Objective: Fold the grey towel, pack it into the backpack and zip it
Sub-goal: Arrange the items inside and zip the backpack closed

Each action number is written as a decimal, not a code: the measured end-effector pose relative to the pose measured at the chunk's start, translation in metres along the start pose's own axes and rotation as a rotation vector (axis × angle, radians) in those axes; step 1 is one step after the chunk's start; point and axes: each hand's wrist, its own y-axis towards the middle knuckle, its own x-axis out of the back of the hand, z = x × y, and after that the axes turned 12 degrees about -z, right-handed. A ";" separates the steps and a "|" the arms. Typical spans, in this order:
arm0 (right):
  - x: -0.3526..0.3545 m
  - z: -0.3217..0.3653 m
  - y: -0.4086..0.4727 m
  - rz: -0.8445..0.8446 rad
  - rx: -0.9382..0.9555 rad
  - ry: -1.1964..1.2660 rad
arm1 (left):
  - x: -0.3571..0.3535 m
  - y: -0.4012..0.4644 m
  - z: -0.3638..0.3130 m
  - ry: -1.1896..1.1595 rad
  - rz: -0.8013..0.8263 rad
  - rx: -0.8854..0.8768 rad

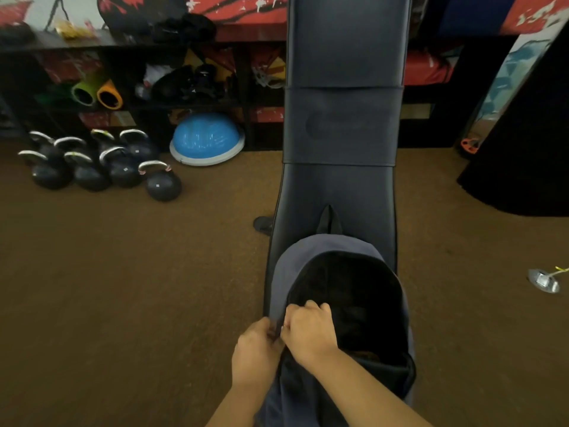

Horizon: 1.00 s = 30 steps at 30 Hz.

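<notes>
Inside backpack (311, 257), dark, indistinct contents.

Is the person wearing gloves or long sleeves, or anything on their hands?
No gloves. Both the left hand and the right hand are bare, and the forearms are bare too as far as the picture shows, so no sleeves reach into view. No rings, watch or bracelets can be seen on the fingers or wrists.
</notes>
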 end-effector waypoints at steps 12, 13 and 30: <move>0.002 -0.007 0.001 -0.086 -0.098 0.108 | 0.000 0.006 0.004 -0.029 0.050 -0.054; 0.003 -0.008 0.001 -0.094 -0.117 0.131 | 0.000 0.005 0.004 -0.032 0.057 -0.042; 0.037 -0.011 0.016 0.002 -0.294 0.384 | 0.017 0.014 -0.027 -0.131 -0.070 -0.208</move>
